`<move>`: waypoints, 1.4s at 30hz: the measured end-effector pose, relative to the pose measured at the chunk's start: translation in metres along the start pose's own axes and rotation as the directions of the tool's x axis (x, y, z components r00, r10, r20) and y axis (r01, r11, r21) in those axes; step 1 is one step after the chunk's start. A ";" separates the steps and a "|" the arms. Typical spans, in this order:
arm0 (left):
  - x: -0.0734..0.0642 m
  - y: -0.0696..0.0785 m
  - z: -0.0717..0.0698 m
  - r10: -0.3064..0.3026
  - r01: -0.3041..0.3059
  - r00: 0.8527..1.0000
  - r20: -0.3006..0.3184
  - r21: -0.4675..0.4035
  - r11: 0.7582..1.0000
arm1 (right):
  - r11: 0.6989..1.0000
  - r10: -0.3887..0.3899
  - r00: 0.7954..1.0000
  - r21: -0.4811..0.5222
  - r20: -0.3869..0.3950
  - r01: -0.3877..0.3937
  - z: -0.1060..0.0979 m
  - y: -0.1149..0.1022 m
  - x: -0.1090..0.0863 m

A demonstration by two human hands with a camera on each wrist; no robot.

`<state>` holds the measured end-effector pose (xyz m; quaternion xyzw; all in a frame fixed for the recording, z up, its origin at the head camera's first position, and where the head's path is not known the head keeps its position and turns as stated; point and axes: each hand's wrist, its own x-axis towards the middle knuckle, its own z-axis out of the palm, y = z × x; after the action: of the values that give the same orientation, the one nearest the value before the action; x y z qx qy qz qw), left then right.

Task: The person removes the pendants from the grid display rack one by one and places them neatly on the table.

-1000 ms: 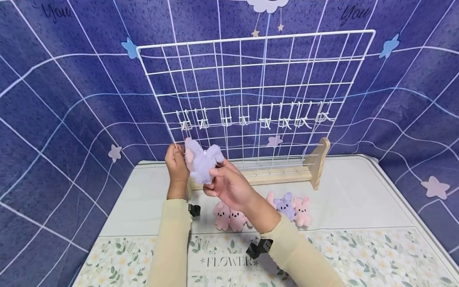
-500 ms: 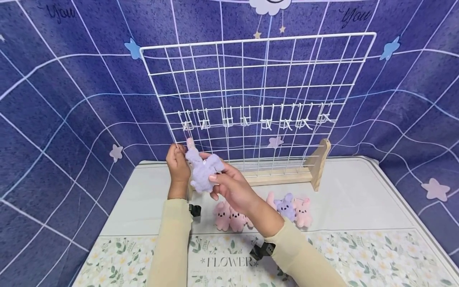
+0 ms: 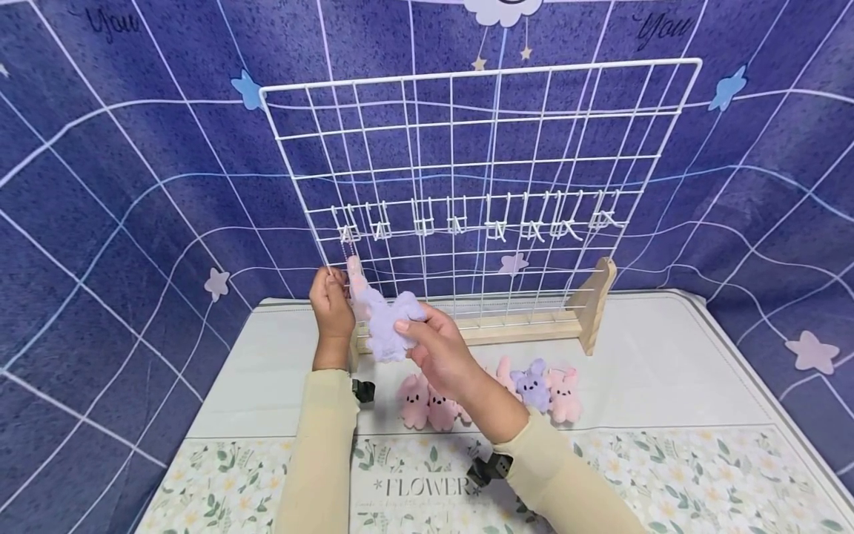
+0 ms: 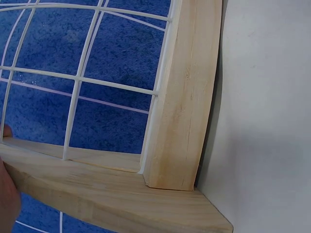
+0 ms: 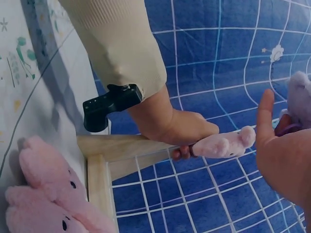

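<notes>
My left hand [image 3: 331,315] grips the left end of the rack, around its wooden side piece [image 5: 121,145]. Only a sliver of that hand [image 4: 7,201] enters the left wrist view. Thumb and fingers of my right hand [image 3: 443,348] pinch a lavender plush keychain [image 3: 387,334], its back turned to the head camera. Behind it, a pink plush keychain [image 3: 356,276] hangs by a beaded chain from the leftmost hook [image 3: 348,233]. In the right wrist view this pink plush [image 5: 223,145] is beside the left hand [image 5: 170,126], while the lavender one [image 5: 299,97] is partly cut off.
A white wire grid [image 3: 494,115] stands on a wooden base [image 3: 527,330], with a row of several hooks. On the table in front lie pink plushes [image 3: 414,400] and, farther right, another lavender plush [image 3: 532,386] among pink ones. A flowered mat [image 3: 220,482] covers the near side.
My right hand has moved the lavender plush down and slightly right, uncovering more of the hanging pink plush. The left hand keeps its grip on the rack.
</notes>
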<state>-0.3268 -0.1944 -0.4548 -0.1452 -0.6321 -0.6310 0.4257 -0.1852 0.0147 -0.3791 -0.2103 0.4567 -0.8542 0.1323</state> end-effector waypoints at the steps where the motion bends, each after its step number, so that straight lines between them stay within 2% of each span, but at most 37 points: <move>1: 0.000 -0.001 0.000 0.002 -0.002 1.000 0.002 0.000 1.000 | 1.000 0.001 1.000 0.020 0.010 -0.001 -0.001 0.000 0.000; 6: 0.001 -0.001 0.000 0.000 0.000 1.000 0.002 0.002 1.000 | 0.996 -0.012 0.997 0.087 0.071 0.006 -0.006 0.001 0.000; 10: 0.000 0.001 0.001 -0.001 0.001 1.000 -0.005 0.004 1.000 | 0.996 -0.018 0.999 0.084 0.037 0.015 -0.008 0.001 -0.001; 15: 0.000 0.001 0.002 0.004 -0.004 1.000 -0.010 -0.003 1.000 | 0.999 -0.023 1.000 0.024 -0.010 0.024 -0.009 0.002 0.000; 19: 0.001 -0.001 0.001 0.014 -0.014 1.000 -0.003 0.005 1.000 | 0.995 0.001 0.997 -0.101 -0.074 -0.009 -0.010 0.006 0.002; 21: 0.001 -0.002 0.001 0.015 -0.015 1.000 -0.002 0.008 1.000 | 0.981 0.016 0.995 -0.193 -0.098 -0.035 -0.010 0.007 0.003; 25: 0.001 -0.002 0.001 0.017 -0.017 1.000 0.001 0.010 1.000 | 0.947 0.013 0.997 -0.319 -0.080 -0.038 -0.013 0.011 0.006; 28: 0.001 -0.002 0.000 0.017 -0.017 1.000 0.001 0.015 1.000 | 0.940 -0.004 0.999 -0.342 -0.047 -0.013 -0.015 0.014 0.008; 32: 0.001 -0.002 -0.001 0.013 -0.013 1.000 0.002 0.021 1.000 | 0.925 -0.014 0.999 -0.380 -0.048 -0.005 -0.017 0.018 0.009; 38: 0.001 -0.001 0.000 0.008 -0.008 1.000 -0.001 0.011 1.000 | 0.859 0.011 0.994 -0.507 -0.110 -0.066 -0.021 0.023 0.009; 42: 0.000 0.000 0.001 0.006 -0.006 1.000 -0.003 0.008 1.000 | 0.812 0.033 0.993 -0.576 -0.114 -0.093 -0.027 0.030 0.011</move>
<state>-0.3272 -0.1939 -0.4545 -0.1445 -0.6335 -0.6274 0.4292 -0.2064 0.0135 -0.4144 -0.1828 0.7080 -0.6788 0.0674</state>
